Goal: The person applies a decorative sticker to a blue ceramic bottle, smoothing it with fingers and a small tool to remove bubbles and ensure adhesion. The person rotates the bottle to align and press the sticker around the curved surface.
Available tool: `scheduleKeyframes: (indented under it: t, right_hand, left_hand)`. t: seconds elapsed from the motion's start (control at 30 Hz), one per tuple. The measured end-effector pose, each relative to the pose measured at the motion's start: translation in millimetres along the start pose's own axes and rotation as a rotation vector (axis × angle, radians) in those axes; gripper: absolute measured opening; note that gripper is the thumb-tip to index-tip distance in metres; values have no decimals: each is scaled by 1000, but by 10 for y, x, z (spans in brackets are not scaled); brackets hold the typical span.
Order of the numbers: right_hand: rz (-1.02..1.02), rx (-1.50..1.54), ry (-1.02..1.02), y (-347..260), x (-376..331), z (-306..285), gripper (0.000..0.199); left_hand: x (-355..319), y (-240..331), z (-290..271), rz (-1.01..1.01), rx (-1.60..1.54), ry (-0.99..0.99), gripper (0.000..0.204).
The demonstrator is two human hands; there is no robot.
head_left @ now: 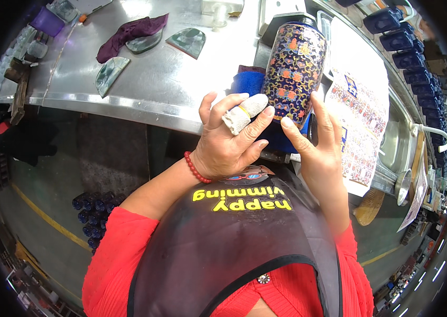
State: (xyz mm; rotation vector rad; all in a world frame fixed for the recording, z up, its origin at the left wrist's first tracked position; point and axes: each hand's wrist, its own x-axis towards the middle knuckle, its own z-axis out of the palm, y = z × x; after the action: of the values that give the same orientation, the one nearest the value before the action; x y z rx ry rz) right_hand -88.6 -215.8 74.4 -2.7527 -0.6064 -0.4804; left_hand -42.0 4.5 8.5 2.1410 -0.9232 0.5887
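Note:
A dark blue vase (293, 74) with gold scrolls and orange flowers lies tilted in front of me, its neck pointing away. My left hand (229, 129) is beside its near left edge, fingers apart and nothing gripped. A whitish cloth finger cover (244, 113) with a yellow band wraps one of its fingers. On the near right side, my right hand (321, 134) has its fingers spread, with the fingertips at the vase's lower edge; whether they press on it I cannot tell. Blue cloth (248, 83) shows beside and below the vase.
Patterned printed sheets (361, 116) lie right of the vase. Stone-like half-round pieces (187, 42) and a purple cloth (131, 36) rest on the metal table (155, 84). A metal ladle (403, 186) is at the right. Rows of dark blue vases (411, 58) stand far right.

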Motion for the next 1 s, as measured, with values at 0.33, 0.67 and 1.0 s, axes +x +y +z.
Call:
scheduleKeyframes:
  t: [0.33,0.67,1.0]
  right_hand:
    - [-14,-58,2,-42,51,-23,54]
    - [-14,-40,57,6,-9,15,55]
    - [-5,-36,49,-36,-29,59,56]
  left_hand:
    - [-2,5,1,-12,-24,-3,53]
    - [-32,-13,19,-25,-60,-16,56]
    - [-24,-7,32,-7,-35,-15,58]
